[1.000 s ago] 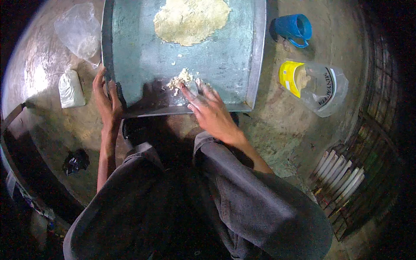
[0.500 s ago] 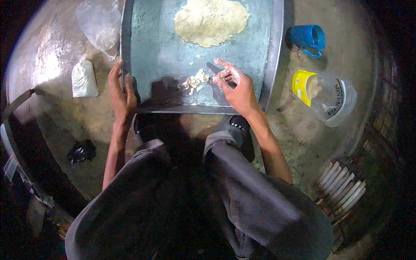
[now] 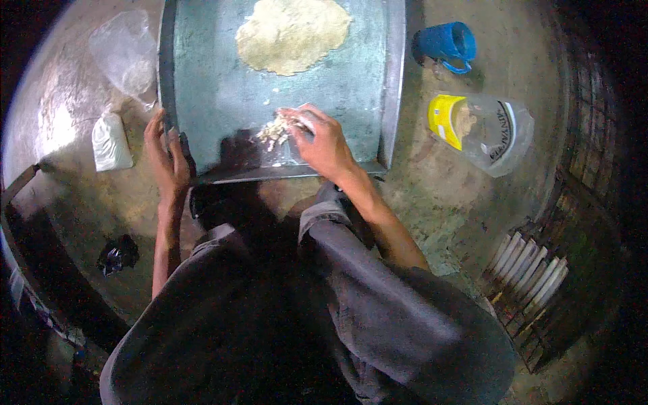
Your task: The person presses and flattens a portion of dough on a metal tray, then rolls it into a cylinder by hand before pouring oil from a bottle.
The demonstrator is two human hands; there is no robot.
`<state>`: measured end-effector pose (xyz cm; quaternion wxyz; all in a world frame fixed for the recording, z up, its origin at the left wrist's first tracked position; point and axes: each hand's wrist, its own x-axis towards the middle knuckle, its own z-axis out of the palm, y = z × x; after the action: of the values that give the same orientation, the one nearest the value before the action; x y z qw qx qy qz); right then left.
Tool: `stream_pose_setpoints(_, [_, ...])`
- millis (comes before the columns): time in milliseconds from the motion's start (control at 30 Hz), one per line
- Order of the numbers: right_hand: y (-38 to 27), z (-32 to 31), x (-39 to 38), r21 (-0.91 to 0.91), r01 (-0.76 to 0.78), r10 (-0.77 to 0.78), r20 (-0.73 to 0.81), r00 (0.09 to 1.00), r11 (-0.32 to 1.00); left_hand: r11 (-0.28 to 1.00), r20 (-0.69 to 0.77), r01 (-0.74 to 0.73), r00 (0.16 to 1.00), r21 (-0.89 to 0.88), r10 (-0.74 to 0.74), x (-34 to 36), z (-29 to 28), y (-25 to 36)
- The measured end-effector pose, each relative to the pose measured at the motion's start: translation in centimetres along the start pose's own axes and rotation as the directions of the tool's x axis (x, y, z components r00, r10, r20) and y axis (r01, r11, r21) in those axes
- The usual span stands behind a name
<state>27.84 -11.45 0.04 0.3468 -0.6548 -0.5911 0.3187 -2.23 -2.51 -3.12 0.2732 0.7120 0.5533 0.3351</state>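
crumbs [image 3: 272,133]: pale, ragged | right hand [image 3: 324,143]: at them, grip unclear | left hand [image 3: 169,160]: clasping tray [image 3: 209,74]

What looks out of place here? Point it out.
Loose pale crumbs lie on the tray at the right hand, apart from the flat doughy slab, like stray bits. Crumpled black plastic on the floor looks like litter.

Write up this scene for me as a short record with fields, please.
Left hand: gripping the left wall of the metal tray near its lower corner
Right hand: fingers bent at the pale crumbs; whether it pinches any is unclear
Flattened dough: in the tray's far part, beyond the crumbs
Right side: blue mug, clear bag with yellow panel
Left side: clear plastic bag, bag of white contents, crumpled black plastic
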Motion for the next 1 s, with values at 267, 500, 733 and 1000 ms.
stream_pose_setpoints(267, [-1.4, -0.1, -0.3, 0.263, -0.259, 0.284, -0.058, 0.957, 0.929, 0.939, -0.044, -0.237, 0.966, 0.248, 0.256, 0.8, -0.2, 4.5])
stream_pose_setpoints(500, [-0.7, 0.0, -0.3, 0.447, -0.345, 0.398, -0.028, 0.917, 0.825, 0.959, 0.300, -0.220, 0.916, -0.176, 0.266, 0.7, 2.8, 8.3])
stream_pose_setpoints(733, [-1.1, -1.4, -0.4, 0.741, -0.457, 0.540, 0.152, 0.828, 0.492, 0.958, 0.460, -0.164, 0.849, -0.234, 0.258, -0.1, 5.7, 10.3])
stream_pose_setpoints(1000, [-2.8, -1.1, -0.6, 0.747, -0.422, 0.550, 0.091, 0.830, 0.513, 0.818, 0.599, 0.408, 0.794, -0.405, -0.099, -1.2, 6.6, 13.7])
